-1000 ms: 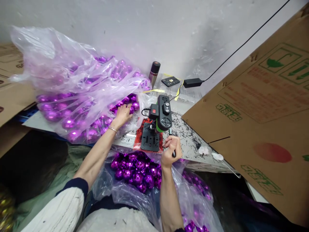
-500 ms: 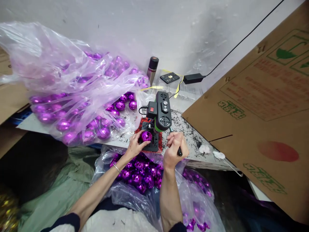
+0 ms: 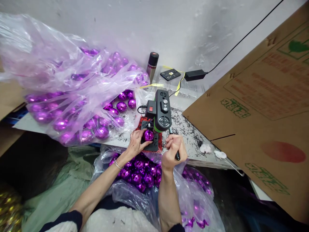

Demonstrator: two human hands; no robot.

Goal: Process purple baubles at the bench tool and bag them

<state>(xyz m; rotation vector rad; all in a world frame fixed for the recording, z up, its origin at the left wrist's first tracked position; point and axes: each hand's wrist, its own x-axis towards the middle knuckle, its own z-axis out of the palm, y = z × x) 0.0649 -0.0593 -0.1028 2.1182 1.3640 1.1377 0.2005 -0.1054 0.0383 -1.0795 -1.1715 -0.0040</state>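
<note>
Far left corner: gold shiny pieces [image 3: 8, 206] are showing low down, blurred.
Left of table: a clear plastic bag [image 3: 53, 75] is lying on the white table [image 3: 29, 124], loose purple balls [image 3: 121, 106] showing at its opening.
Left hand: the left hand [image 3: 135, 144] is grasping one faceted ball [image 3: 148, 135] between thumb and fingers.
Faceted ball: sitting over the black base plate [image 3: 154, 143], just beside the machine's column; contact with the plate cannot be told.
Below table edge: more purple balls [image 3: 137, 177] are resting in a second bag [image 3: 125, 193].
Behind machine: a dark-capped flask [image 3: 152, 66] is standing near the wall.
Machine: the black press [image 3: 163, 109] is standing upright on its plate.
Right hand: the right hand [image 3: 174, 150] is clenching around the lever [image 3: 177, 156].
Right of lever: black scraps [image 3: 185, 129] are littering the tabletop.
Far right: a cardboard box [image 3: 256, 106] is leaning in, tilted.
</note>
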